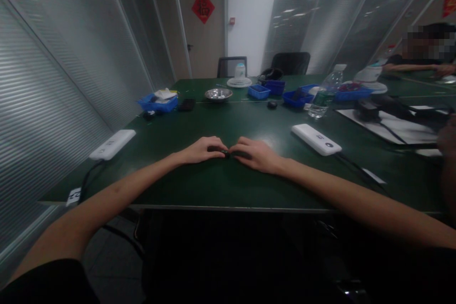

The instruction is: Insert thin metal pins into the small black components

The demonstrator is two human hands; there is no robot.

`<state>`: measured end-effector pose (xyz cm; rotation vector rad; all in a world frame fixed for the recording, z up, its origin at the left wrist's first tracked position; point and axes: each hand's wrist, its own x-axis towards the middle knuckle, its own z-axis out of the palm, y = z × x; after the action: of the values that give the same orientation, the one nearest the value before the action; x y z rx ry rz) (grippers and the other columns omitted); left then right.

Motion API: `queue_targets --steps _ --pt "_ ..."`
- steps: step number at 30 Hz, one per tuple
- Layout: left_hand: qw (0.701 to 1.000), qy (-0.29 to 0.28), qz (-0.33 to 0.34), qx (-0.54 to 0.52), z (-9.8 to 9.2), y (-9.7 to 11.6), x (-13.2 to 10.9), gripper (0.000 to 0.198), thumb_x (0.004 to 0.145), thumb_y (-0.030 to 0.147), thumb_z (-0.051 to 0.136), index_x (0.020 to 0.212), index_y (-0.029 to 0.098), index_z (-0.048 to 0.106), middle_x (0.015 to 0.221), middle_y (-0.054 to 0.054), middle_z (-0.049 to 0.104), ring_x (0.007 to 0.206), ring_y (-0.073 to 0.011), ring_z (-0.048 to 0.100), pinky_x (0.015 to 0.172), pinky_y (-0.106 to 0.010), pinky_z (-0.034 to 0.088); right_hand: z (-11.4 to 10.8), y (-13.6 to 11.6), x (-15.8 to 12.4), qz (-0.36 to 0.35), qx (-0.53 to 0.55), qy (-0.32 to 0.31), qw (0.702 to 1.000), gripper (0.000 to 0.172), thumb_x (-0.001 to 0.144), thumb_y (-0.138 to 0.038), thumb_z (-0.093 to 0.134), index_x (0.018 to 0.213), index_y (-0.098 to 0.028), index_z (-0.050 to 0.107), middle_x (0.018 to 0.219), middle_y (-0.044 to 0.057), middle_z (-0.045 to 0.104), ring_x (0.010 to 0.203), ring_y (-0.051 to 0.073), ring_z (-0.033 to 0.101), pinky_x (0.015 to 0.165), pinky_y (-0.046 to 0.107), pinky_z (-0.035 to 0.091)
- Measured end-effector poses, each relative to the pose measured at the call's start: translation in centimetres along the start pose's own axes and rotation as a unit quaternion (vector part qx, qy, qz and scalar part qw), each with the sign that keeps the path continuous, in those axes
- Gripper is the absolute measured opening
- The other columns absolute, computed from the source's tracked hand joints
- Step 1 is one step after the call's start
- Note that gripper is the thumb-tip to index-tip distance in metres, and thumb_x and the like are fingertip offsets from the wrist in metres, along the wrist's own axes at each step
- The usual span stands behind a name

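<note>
One left hand [199, 151] and one right hand [259, 154] pinch a small dark piece [227, 154] between their fingertips, at the near middle of a table [217, 185]; a bottle [323, 97] stands farther right.

The dark object [227, 153] between left hand [202, 150] and right hand [259, 155] is too small to identify.

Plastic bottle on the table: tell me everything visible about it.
The bottle is clear plastic by its look, with a white cap and a green label around its body. Unheld, it stands on the dark green table, slanting rightward in this view, beside a blue tray. Its fill level is unclear.
</note>
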<state>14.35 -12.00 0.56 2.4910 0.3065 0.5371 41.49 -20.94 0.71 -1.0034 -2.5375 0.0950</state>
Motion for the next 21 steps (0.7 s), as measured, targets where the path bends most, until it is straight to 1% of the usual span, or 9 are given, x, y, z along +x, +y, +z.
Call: queue_targets --steps 4,11,21 --pt "1.0 -0.001 0.004 -0.008 0.13 0.07 0.05 0.028 0.099 0.036 0.067 0.121 0.02 0.074 0.107 -0.008 0.072 0.1 -0.0217 0.063 0.093 -0.037 0.046 0.08 -0.06 0.02 -0.007 -0.007 0.0 1.0 0.031 0.102 -0.028 0.057 0.133 -0.026 0.061 0.118 0.007 0.06 0.087 0.017 0.062 0.072 0.029 0.048" --pt "1.0 -0.005 0.003 -0.005 0.11 0.1 0.12 0.028 0.098 0.038 0.068 0.118 0.019 0.075 0.105 -0.009 0.071 0.099 -0.0221 0.063 0.091 -0.036 0.047 0.26 -0.13 0.05 -0.018 -0.014 0.003 1.0 0.032 0.104 -0.029 0.054 0.135 -0.026 0.06 0.118 0.007 0.061 0.087 0.017 0.063 0.073 0.029 0.048" --pt "1.0 -0.01 0.003 0.006 0.02 0.29 -0.02 0.031 0.097 0.038 0.07 0.121 0.019 0.073 0.106 -0.009 0.069 0.099 -0.0219 0.062 0.09 -0.035 0.047 0.36 -0.21 0.16 -0.021 -0.02 0.002 1.0 0.032 0.103 -0.03 0.055 0.135 -0.025 0.06 0.118 0.007 0.061 0.085 0.017 0.062 0.07 0.028 0.047"
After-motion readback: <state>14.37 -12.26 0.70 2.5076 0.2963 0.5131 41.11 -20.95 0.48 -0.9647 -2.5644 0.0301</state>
